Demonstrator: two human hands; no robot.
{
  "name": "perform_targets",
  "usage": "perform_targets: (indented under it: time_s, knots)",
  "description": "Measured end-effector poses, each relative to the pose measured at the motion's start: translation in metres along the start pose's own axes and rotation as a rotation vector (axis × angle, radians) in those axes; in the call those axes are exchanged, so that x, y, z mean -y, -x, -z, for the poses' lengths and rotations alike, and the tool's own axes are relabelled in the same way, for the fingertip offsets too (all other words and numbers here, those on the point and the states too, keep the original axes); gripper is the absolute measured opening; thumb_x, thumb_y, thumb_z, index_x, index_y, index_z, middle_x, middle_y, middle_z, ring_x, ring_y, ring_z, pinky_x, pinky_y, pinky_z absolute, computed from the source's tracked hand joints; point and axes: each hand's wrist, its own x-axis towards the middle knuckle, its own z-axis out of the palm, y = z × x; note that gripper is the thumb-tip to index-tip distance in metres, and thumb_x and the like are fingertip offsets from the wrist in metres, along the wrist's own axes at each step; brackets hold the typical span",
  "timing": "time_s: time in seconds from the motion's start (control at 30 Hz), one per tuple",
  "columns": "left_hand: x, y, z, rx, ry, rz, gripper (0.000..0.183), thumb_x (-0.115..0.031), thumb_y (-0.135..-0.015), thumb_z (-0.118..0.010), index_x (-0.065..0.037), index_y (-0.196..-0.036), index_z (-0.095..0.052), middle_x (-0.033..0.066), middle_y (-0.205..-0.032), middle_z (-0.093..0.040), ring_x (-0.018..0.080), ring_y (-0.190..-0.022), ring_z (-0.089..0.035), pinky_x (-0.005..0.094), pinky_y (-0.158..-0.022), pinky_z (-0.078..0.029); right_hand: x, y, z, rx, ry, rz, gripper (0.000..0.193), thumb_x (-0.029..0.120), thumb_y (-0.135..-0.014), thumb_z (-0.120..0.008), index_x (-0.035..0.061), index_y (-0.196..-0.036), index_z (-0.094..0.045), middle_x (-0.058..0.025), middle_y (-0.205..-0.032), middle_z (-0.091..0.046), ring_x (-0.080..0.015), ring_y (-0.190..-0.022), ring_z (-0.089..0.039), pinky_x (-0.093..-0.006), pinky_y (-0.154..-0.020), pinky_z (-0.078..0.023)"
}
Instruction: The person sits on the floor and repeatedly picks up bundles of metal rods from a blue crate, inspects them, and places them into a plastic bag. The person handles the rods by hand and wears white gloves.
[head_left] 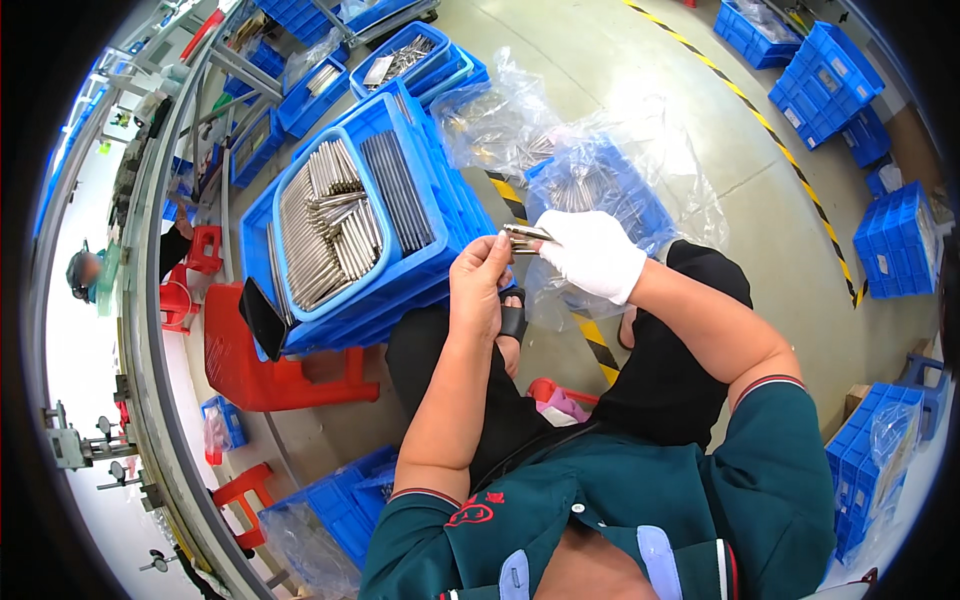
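My left hand (478, 285) is bare. Its thumb and fingers pinch the near ends of a few short, shiny metal rods (526, 233). My right hand (595, 255), in a white glove, closes on the other end of the same rods, so they lie crosswise between both hands above my knees. Left of them, a light-blue rimmed tray (376, 270) holds many similar rods in rows and a loose heap. It rests in a stacked blue crate (432, 262), beside a row of dark rods (397, 190). Beyond my right hand, a plastic-lined blue crate (640, 200) contains more rods.
A red stool (235, 350) stands under the stacked crates. Clear plastic bags (500, 115) with rods lie on the floor beyond. Blue crates (825, 85) line the right side, past yellow-black floor tape (745, 95). A metal-framed bench (150, 350) runs along the left, with another person behind it.
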Motion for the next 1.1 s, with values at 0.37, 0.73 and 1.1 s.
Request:
perform_targets:
  time_s: [0.37, 0.73, 1.1]
  knots:
    - [-0.006, -0.002, 0.004, -0.003, -0.036, -0.092, 0.017, -0.015, -0.089, -0.064, 0.001, -0.086, -0.063, 0.0008, -0.071, -0.056, 0.0056, -0.058, -0.044, 0.0202, -0.052, -0.034, -0.013, -0.003, 0.018, 0.279, -0.478, -0.225, 0.026, 0.029, -0.086, -0.059, 0.0038, -0.083, -0.059, -0.0073, -0.063, -0.055, -0.0187, -0.057, -0.055, -0.0336, -0.055, -0.042]
    - [-0.008, -0.001, 0.006, 0.127, -0.028, -0.011, 0.013, -0.013, -0.087, -0.065, 0.000, -0.086, -0.062, 0.0024, -0.074, -0.057, 0.0079, -0.063, -0.048, 0.0215, -0.057, -0.039, -0.007, 0.001, 0.022, 0.357, -0.696, -0.290, 0.025, 0.028, -0.086, -0.061, 0.0035, -0.081, -0.060, -0.0003, -0.058, -0.050, -0.0084, -0.053, -0.044, -0.0257, -0.050, -0.035]
    - [-0.006, 0.001, 0.008, 0.128, -0.010, 0.024, 0.015, -0.009, -0.085, -0.067, 0.003, -0.094, -0.065, 0.0032, -0.075, -0.062, 0.0069, -0.061, -0.048, 0.0202, -0.058, -0.039, -0.010, 0.003, 0.013, 0.359, -0.854, -0.319, 0.022, 0.025, -0.084, -0.064, 0.0042, -0.079, -0.059, 0.0013, -0.060, -0.050, -0.0063, -0.051, -0.042, -0.0240, -0.047, -0.033]
